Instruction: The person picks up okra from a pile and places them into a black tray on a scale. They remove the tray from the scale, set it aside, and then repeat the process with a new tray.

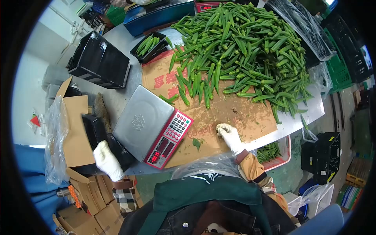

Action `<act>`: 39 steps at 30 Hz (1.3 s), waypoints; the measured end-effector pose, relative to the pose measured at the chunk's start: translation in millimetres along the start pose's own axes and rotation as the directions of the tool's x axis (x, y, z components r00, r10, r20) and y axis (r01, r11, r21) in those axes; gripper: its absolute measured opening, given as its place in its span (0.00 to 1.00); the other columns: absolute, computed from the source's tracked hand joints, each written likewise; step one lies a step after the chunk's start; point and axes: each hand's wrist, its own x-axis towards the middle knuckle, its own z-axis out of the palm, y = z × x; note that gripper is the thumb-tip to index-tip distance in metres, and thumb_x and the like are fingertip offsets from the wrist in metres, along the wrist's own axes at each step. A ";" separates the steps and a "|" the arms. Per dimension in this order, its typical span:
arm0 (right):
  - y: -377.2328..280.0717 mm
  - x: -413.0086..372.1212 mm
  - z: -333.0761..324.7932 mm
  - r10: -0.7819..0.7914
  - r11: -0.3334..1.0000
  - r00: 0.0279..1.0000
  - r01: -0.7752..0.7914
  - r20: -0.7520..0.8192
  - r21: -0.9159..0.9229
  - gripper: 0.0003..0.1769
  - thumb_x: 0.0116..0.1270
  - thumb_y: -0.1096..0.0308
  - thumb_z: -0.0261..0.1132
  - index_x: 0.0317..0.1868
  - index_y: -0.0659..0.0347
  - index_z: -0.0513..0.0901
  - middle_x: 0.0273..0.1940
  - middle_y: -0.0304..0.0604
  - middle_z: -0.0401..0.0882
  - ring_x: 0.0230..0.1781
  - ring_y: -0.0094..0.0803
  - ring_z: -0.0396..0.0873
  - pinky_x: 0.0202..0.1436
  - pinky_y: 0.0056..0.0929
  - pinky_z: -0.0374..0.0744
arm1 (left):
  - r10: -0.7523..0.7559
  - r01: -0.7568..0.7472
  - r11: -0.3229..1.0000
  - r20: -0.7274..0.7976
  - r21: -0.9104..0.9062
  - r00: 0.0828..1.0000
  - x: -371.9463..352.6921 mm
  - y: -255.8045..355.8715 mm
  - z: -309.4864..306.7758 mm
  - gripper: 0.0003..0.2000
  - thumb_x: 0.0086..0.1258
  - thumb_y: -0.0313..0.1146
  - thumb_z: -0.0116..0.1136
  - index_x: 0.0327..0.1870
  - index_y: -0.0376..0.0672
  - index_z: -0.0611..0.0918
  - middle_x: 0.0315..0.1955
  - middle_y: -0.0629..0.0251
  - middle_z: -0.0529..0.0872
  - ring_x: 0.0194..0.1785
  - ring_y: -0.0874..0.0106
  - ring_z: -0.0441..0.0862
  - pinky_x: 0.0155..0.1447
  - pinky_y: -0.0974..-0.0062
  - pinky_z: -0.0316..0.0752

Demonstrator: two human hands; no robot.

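Note:
My left hand (107,159), in a white glove, is closed on the edge of a black plastic tray (93,129), left of the scale. Beside it lies more black plastic (121,152), partly hidden by the hand. The scale (145,117) has a steel plate with nothing on it and a red panel with a lit display. Over the cardboard sheet (207,137) is my right hand (229,137), also gloved, its fingers curled together; whatever they hold, if anything, is hidden. Just beyond it spreads a large heap of okra (243,51).
A black tray of okra (149,47) stands behind the scale. Stacked black trays (100,58) are at the back left, an open carton (76,129) at the left. Below the table's right front edge sits a crate with okra (270,152). Another person's gloved hand (141,2) shows at the top.

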 end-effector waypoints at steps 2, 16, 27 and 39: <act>-12.6 14.6 5.4 -0.060 0.998 0.998 0.059 -0.006 -0.026 0.11 0.75 0.74 0.61 0.53 0.69 0.84 0.40 0.35 0.85 0.36 0.19 0.78 0.43 0.20 0.78 | 0.071 -0.075 0.997 0.363 -0.002 0.929 -7.7 26.6 12.1 0.08 0.71 0.33 0.67 0.42 0.38 0.88 0.36 0.61 0.87 0.41 0.68 0.83 0.50 0.70 0.78; -95.4 133.6 54.6 -0.197 0.714 0.980 0.116 -0.039 -0.691 0.18 0.65 0.58 0.70 0.49 0.61 0.86 0.41 0.53 0.88 0.41 0.51 0.86 0.47 0.42 0.83 | 0.513 -0.475 0.800 0.829 -0.367 0.223 76.0 146.7 174.7 0.11 0.72 0.36 0.60 0.45 0.39 0.86 0.39 0.55 0.87 0.45 0.57 0.85 0.52 0.64 0.78; -84.0 169.5 78.7 -0.240 0.434 0.970 0.085 -0.024 -0.897 0.19 0.68 0.52 0.66 0.43 0.61 0.80 0.33 0.52 0.86 0.35 0.52 0.85 0.39 0.47 0.82 | 0.136 -0.814 0.461 0.935 -0.352 -0.327 49.6 128.7 324.3 0.21 0.52 0.34 0.74 0.50 0.48 0.86 0.45 0.58 0.89 0.51 0.54 0.86 0.54 0.59 0.81; -75.1 166.7 135.9 -0.165 0.413 0.948 0.315 0.270 -0.854 0.19 0.64 0.61 0.66 0.48 0.68 0.80 0.34 0.52 0.88 0.34 0.50 0.88 0.38 0.46 0.84 | 0.121 -0.788 0.545 0.957 -0.286 -0.264 43.5 135.5 334.7 0.21 0.49 0.29 0.68 0.49 0.39 0.84 0.44 0.49 0.88 0.53 0.52 0.85 0.55 0.57 0.81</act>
